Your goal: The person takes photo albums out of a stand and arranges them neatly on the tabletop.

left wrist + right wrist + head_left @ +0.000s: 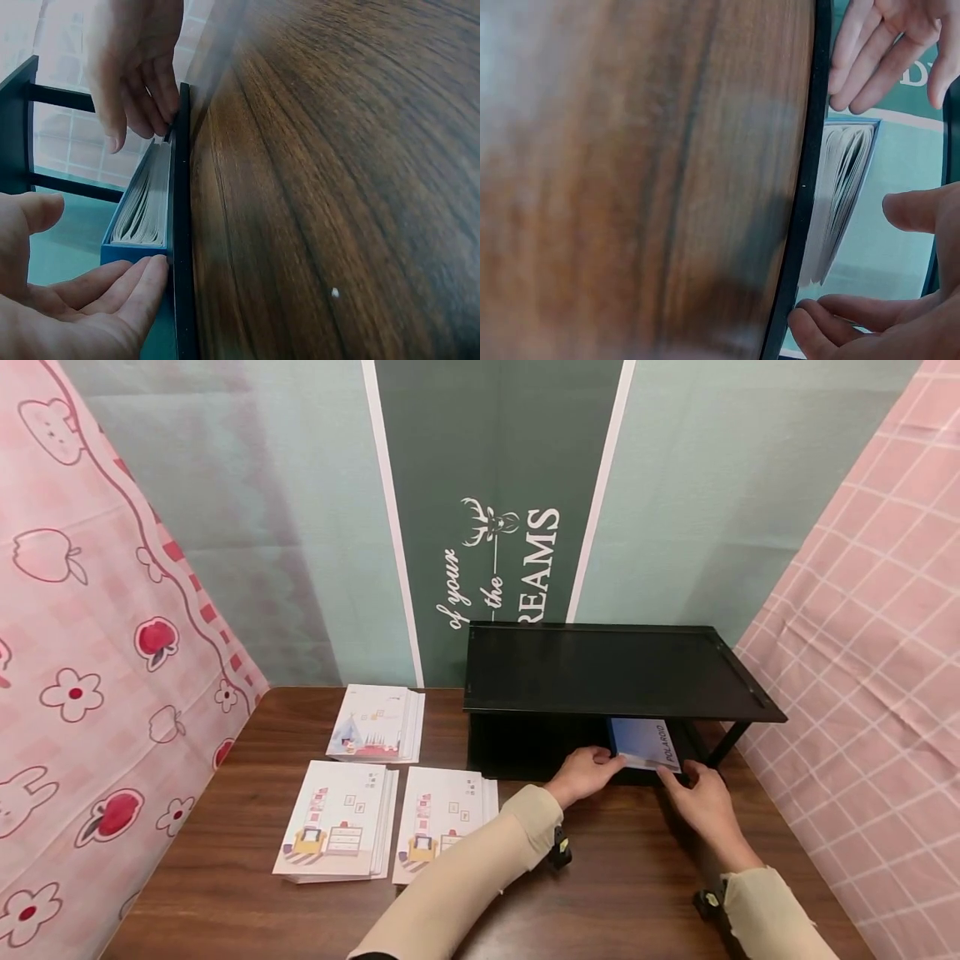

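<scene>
A blue photo album point(640, 743) with "POLAROID" on its cover lies on the lower level of a black two-tier shelf point(600, 672). Its page edges point(148, 196) face the front, slightly fanned in the left wrist view. My left hand point(585, 773) touches the album's left end with its extended fingertips, the thumb held off it. At the opposite end is my right hand point(705, 803), its fingers by the album's right front corner point(812, 279); whether they make contact I cannot tell. The shelf's upper board hides the album's rear part.
Several white illustrated booklets lie in stacks on the wooden table's left side: a back stack point(369, 724), a front left stack point(330, 820) and another stack point(431, 814) partly behind my left sleeve. A pink curtain point(862, 627) borders the shelf's right side; a green curtain point(510, 443) hangs behind.
</scene>
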A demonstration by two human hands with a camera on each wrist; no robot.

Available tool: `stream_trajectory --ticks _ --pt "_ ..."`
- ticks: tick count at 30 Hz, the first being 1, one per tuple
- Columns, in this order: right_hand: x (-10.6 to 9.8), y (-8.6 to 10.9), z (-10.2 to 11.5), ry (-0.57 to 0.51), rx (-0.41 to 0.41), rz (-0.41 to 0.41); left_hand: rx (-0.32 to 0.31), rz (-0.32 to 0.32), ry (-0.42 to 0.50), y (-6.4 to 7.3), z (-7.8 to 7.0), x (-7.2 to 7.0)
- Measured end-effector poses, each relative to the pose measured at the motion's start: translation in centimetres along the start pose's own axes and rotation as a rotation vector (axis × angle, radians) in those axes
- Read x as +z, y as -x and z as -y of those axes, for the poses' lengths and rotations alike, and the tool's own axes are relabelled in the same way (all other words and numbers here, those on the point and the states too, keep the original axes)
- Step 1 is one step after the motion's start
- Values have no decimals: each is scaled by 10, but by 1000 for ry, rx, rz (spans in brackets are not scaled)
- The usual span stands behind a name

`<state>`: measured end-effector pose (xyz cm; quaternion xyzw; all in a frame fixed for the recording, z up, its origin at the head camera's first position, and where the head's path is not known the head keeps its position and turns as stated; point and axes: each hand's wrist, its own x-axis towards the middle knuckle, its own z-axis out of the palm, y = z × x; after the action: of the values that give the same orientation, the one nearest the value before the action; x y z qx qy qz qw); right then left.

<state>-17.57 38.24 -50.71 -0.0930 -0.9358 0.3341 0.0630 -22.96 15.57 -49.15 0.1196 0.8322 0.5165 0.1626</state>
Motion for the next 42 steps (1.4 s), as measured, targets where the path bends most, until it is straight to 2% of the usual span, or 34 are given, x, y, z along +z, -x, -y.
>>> stream_trajectory --ticks 5,12,20,25,30,33,36,38,40,42 --pt "1 -3 2 27 22 18 -6 6 12 -2 -1 4" --pt "3 -9 4 64 60 33 -2 62 46 -5 -4 7" --pt "3 -8 6 70 60 44 -11 60 78 -5 -3 9" --pt "3 -9 8 59 83 49 -6 36 102 -4 -4 9" --pt "1 -10 9 34 67 -1 1 -3 151 -4 -5 9" --pt "7 -20 -8 39 30 -56 1 -42 175 -3 -6 8" --pt "6 -20 -8 10 46 -50 -4 -87 204 -3 -7 8" --pt "5 -15 -4 8 49 -53 -19 -99 246 -3 -6 8" --pt "-1 -5 11 -31 90 -16 -33 -105 306 -3 -6 8" --pt "-2 -1 13 -31 83 -28 -44 -95 374 -3 -5 8"
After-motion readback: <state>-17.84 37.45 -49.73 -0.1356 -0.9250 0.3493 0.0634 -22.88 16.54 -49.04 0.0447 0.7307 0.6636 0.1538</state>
